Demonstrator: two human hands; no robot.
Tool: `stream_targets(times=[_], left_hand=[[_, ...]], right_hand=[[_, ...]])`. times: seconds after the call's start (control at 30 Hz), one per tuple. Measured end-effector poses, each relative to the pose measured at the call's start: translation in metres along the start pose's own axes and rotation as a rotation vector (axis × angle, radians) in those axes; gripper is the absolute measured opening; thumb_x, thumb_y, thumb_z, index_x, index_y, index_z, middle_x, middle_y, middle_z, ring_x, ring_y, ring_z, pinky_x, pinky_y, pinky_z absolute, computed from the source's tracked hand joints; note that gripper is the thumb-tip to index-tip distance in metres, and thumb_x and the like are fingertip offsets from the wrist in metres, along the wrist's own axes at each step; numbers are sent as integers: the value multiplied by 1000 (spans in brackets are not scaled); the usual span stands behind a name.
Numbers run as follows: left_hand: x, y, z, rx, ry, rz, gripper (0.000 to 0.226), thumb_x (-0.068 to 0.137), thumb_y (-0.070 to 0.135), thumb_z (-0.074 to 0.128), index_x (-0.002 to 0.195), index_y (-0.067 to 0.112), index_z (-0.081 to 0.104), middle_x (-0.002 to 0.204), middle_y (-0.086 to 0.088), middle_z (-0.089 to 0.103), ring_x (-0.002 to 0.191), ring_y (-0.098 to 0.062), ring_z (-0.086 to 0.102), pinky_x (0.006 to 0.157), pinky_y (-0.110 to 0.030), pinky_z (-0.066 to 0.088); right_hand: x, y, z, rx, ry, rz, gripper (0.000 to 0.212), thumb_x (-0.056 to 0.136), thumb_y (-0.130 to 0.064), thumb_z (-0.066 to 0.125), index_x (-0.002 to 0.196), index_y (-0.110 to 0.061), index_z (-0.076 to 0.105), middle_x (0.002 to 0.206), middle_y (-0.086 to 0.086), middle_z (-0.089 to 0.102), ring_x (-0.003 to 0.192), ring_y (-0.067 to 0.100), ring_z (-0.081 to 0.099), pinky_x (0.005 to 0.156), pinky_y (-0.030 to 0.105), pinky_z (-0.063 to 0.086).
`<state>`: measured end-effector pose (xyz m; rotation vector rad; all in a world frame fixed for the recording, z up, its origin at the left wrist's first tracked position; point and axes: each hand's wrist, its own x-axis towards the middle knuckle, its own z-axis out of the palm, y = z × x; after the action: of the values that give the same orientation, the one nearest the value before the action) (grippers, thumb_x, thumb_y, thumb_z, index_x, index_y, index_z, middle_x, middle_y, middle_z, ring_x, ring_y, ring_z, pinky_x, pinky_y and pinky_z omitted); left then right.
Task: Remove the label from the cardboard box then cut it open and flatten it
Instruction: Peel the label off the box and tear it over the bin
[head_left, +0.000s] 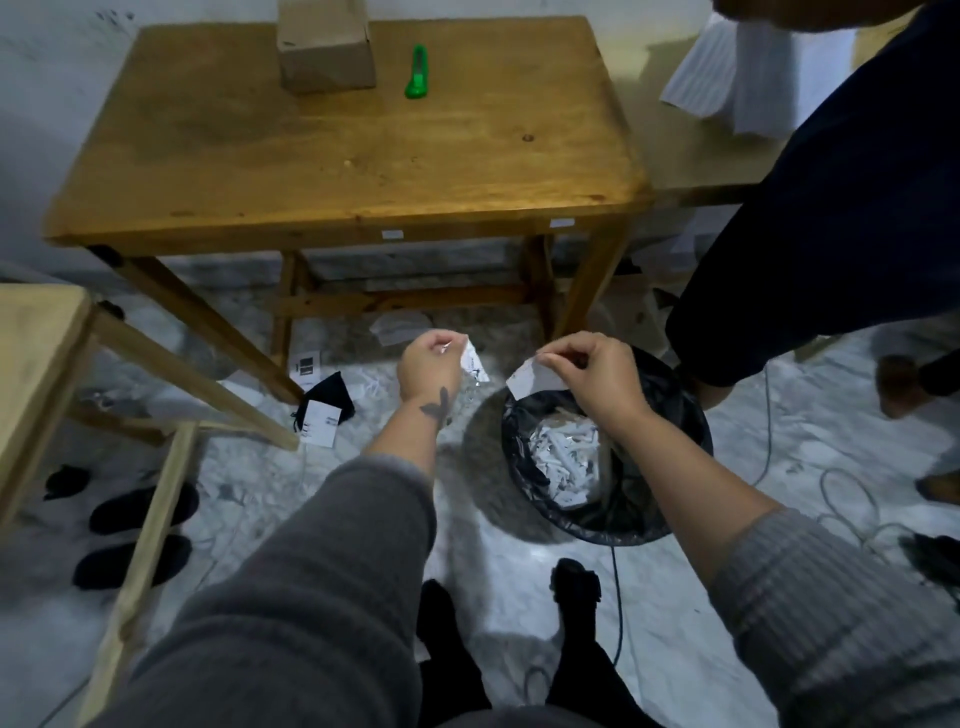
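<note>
A brown cardboard box (326, 49) stands at the far edge of the wooden table (363, 156), with a green box cutter (418, 73) lying to its right. Below the table's front edge, my left hand (428, 364) pinches a torn white label piece (475, 364) with black print. My right hand (592, 371) pinches a second white label piece (535, 379). Both pieces hang apart from each other, over and just beside a bin (608, 447) lined with a black bag and holding white paper scraps.
A person in dark clothing (831, 208) stands at the right, close to the bin. A second wooden table (36, 374) is at the left. Paper scraps, black shoes (140, 509) and cables (841, 499) lie on the marble floor.
</note>
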<state>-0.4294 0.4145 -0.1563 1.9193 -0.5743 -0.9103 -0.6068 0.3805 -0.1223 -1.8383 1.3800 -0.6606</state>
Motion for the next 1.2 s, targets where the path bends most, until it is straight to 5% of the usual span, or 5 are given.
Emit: stream_targets(times=[0.17,0.6,0.77,1.03,1.2], left_hand=[[-35,5,59,3,-124,74,5,84,28,69,81,25,73,91,2,72,89,-16,65,81,-32,52],[-62,-66,182,48,-354,-21,13,85,5,67,97,-2,69,78,-6,68,63,5,63,70,-14,51],[-56,-83,211,221,-364,-105,34,82,8,67,117,8,66,115,-11,68,105,-22,64,94,-35,50],[-49,-68,210,375,-395,-117,32,88,10,58,120,7,62,119,-8,66,111,-19,60,100,-30,45],[-45,-12,168,388,-398,-23,31,93,2,48,122,-5,58,98,-7,64,86,-13,56,67,-5,41]], right_hand=[[8,34,-24,16,-108,63,9,80,-24,72,86,-19,77,86,-5,61,91,15,54,78,1,30],[24,173,-55,-140,-293,251,9,78,-33,72,84,-29,76,96,-2,71,95,18,64,90,44,48],[29,210,-50,-249,-390,286,23,86,-26,64,108,-23,72,114,6,69,111,26,60,97,43,45],[37,210,-49,-261,-541,433,25,85,-31,64,109,-27,69,113,2,70,107,22,62,99,37,47],[68,146,-60,-304,-565,274,22,91,-27,56,110,-24,67,120,0,65,107,21,60,91,31,49]])
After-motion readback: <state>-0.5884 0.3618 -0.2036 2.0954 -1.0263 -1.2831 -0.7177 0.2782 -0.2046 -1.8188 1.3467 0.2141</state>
